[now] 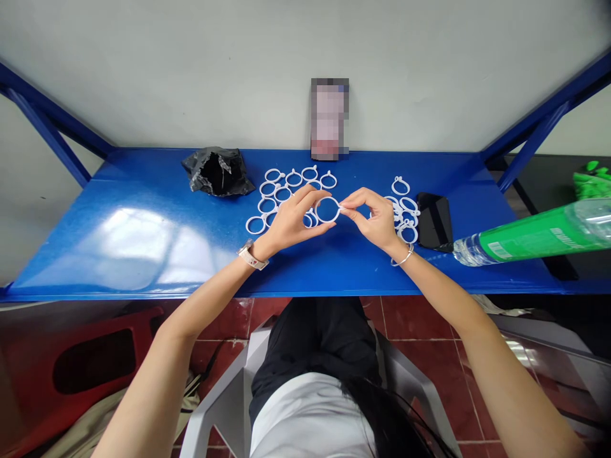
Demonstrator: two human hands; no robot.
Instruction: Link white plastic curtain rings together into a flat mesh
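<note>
Both hands meet over the middle of the blue table [143, 229] and pinch one white plastic ring [327, 209] between them. My left hand [291, 222] grips the ring's left side with thumb and fingers. My right hand [377, 219] pinches its right side. Several white rings [281, 191] lie scattered on the table behind my left hand. A second group of white rings [405, 210] lies behind my right hand.
A crumpled black plastic bag [218, 171] sits at the back left. A black phone [434, 221] lies right of the rings. A green-labelled water bottle [529, 238] lies on its side at the right. A blurred card [329, 119] leans against the wall.
</note>
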